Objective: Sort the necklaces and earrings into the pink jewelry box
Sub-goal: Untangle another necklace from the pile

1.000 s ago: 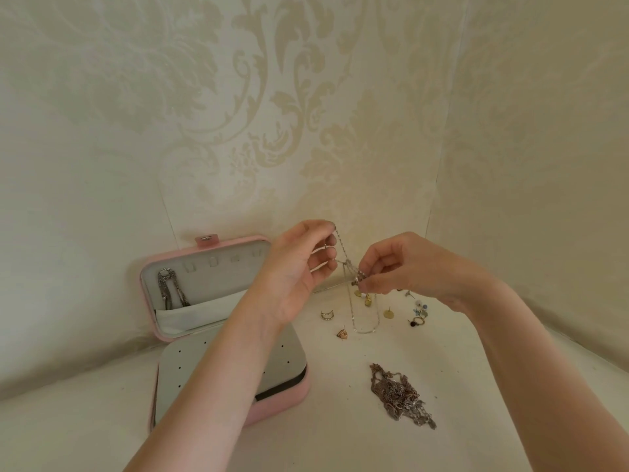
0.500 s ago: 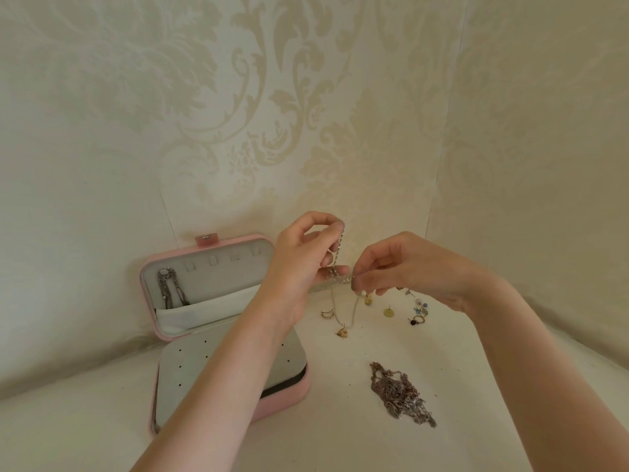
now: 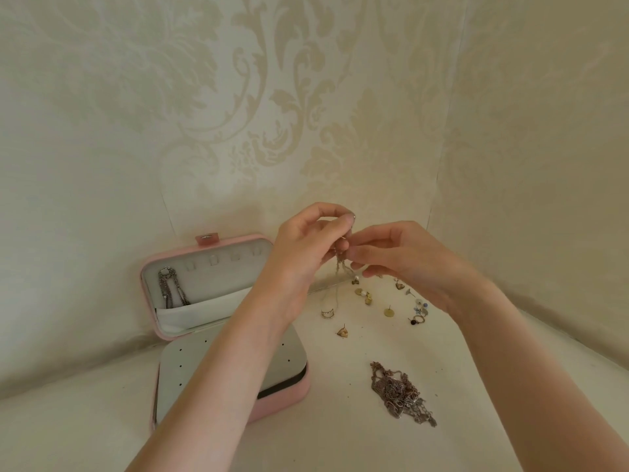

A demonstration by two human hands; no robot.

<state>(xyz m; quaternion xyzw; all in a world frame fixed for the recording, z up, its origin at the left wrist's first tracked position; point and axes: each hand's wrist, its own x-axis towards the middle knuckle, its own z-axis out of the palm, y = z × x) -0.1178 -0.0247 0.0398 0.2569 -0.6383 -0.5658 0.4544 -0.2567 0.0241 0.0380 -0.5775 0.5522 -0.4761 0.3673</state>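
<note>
A: Where is the necklace right now?

B: In the air, between both hands. The left hand (image 3: 306,248) pinches the top of a thin pale chain (image 3: 337,270) between thumb and forefinger, and the right hand (image 3: 405,260) pinches it just beside, fingers (image 3: 357,257) curled in close. The rest hangs down as a slack loop toward the table (image 3: 340,437), behind the left wrist.

A: How would you expect it to handle?

B: Very light and completely limp, I'd say. It will not hold any shape, so it swings and folds on itself. Fine links like these probably knot easily and could snap if tugged hard.

A: So where should one take hold?

B: Near the clasp end, with fingertips only, letting the length hang free so it stays untwisted. I cannot make out the clasp itself; it is too small.

A: And where does it go?

B: The pink jewelry box (image 3: 292,396) stands open to the left. One dark necklace (image 3: 170,291) already hangs in the lid (image 3: 149,267), beside empty hooks (image 3: 212,260), which look like the likely spot.

A: What else waits?

B: A tangled heap of chains (image 3: 401,393) near the front, and scattered earrings (image 3: 388,311) further back. That heap looks the hardest to separate.
</note>
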